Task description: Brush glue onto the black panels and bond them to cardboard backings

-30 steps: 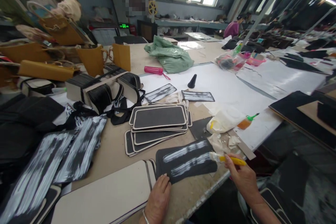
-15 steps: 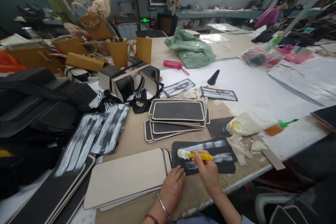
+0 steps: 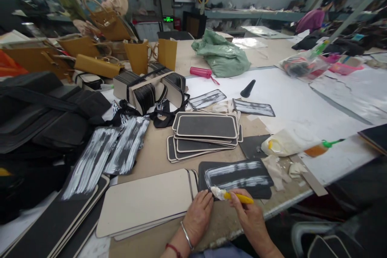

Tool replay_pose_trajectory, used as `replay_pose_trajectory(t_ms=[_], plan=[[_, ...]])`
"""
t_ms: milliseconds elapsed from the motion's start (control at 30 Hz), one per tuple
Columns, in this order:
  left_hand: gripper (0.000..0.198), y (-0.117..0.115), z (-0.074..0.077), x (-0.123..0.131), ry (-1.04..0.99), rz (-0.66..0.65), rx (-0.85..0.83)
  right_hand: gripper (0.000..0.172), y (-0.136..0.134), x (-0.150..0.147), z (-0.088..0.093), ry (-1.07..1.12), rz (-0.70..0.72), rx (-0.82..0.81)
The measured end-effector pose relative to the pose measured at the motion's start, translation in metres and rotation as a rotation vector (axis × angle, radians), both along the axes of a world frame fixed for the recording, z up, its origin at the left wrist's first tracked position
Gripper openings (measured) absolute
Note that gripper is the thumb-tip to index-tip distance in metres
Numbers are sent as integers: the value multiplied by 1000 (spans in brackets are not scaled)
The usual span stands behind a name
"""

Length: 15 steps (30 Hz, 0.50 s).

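My right hand (image 3: pixel 248 209) is closed around the yellow handle of a brush (image 3: pixel 238 197), whose white-coated bristles are at the lower left edge of a black panel (image 3: pixel 229 181). White streaks run across that panel, including one down its left side. My left hand (image 3: pixel 199 209) lies with its fingertips at the panel's lower left corner, beside a stack of beige panels (image 3: pixel 148 201). Its fingers are stretched out and hold nothing. Beyond it sits a pile of black panels with beige edges (image 3: pixel 207 127).
White-streaked black pieces (image 3: pixel 90 161) lie at the left, near black bags (image 3: pixel 45 113). Behind are banded panel bundles (image 3: pixel 151 88), tan bags (image 3: pixel 136 56) and a green plastic bag (image 3: pixel 220 54). At right is an orange bottle (image 3: pixel 317 150). A person (image 3: pixel 111 4) handles a tan bag.
My right hand has moved down and slightly right with the brush. A white stroke now shows down the panel's left side. My left hand has stayed nearly in place.
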<state>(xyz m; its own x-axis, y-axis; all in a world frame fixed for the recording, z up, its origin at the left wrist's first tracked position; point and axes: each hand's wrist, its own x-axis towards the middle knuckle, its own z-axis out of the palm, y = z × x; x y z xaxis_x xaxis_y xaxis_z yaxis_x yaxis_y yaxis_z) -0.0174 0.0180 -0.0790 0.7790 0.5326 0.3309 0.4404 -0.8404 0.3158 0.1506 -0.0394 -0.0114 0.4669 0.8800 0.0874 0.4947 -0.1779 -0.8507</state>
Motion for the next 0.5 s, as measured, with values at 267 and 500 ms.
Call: replay_pose_trajectory(t_ms=[267, 500], plan=[[38, 1, -3, -5, -15, 31, 54, 30, -5, -9, -12, 149, -90, -62], [40, 4, -10, -7, -45, 0, 212, 37, -24, 70, -21, -36, -321, -53]])
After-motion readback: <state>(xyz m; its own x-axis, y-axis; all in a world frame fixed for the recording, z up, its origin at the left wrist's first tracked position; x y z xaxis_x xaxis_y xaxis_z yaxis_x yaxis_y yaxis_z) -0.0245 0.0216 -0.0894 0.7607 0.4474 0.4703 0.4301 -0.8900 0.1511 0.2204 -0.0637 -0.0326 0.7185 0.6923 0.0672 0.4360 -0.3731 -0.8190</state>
